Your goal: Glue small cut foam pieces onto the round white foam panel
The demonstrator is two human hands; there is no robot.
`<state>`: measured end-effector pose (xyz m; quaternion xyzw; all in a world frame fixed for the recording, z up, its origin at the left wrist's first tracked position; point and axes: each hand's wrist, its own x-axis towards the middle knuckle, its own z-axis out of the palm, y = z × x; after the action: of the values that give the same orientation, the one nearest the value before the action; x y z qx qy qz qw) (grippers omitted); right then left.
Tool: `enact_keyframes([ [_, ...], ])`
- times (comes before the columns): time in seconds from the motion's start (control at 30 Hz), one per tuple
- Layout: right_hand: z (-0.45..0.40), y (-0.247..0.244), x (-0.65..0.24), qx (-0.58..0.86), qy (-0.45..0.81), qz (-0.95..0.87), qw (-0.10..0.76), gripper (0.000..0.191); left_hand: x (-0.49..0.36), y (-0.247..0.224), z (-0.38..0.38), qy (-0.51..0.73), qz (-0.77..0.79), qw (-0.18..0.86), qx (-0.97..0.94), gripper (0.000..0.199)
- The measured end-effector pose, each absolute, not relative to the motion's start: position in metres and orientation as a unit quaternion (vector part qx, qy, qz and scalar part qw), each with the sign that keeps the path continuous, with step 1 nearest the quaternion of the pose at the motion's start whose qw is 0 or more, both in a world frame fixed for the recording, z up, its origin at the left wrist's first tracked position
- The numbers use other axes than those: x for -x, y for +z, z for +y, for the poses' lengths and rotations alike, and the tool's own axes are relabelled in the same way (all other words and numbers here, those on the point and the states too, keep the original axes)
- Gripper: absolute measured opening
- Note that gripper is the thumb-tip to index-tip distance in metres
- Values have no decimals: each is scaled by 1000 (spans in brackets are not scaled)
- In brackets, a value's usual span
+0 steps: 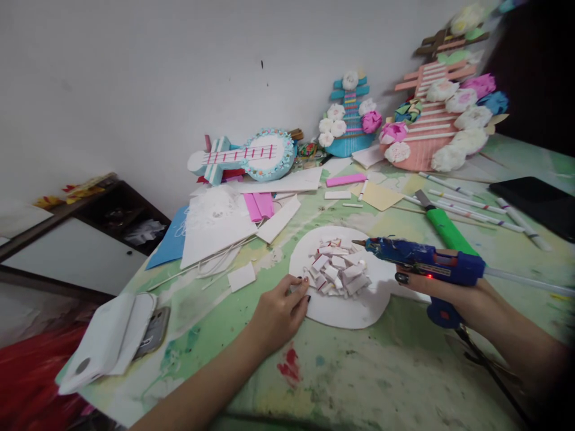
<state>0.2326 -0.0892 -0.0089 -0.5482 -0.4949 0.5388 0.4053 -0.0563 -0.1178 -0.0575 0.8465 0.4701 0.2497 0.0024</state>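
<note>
My right hand (480,302) is wrapped around the handle of a blue hot glue gun (426,261). A red light glows on the gun's side, and a clear glue stick (525,281) sticks out of its back. Its nozzle points left, over a heap of small folded white paper pieces (335,272). They lie on a rounded white board (359,314), flat on the table. At the board's left edge is my left hand (283,305), fingers curled and fingertips close together beside the heap. Whatever is between them is too small to make out.
Decorated instrument models in light blue (269,155), blue (353,143) and pink (422,149) stand along the wall. A green-handled cutter (449,227), paper rolls (476,209) and a black tablet-like device (539,200) lie right. White sheets (215,227) and a phone (155,332) are left.
</note>
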Motion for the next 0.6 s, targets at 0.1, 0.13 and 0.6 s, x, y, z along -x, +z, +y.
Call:
enact_keyframes([
  [0.1,-88,-11,-234,546,530,-509,403,40,56,-60,-109,311,466,15,-828,21],
  [0.13,-88,-10,-234,550,525,-510,403,40,56,-60,-106,323,463,16,-825,19],
  [0.6,-91,-10,-230,558,539,-506,378,38,55,-62,-100,289,459,-3,-840,19],
])
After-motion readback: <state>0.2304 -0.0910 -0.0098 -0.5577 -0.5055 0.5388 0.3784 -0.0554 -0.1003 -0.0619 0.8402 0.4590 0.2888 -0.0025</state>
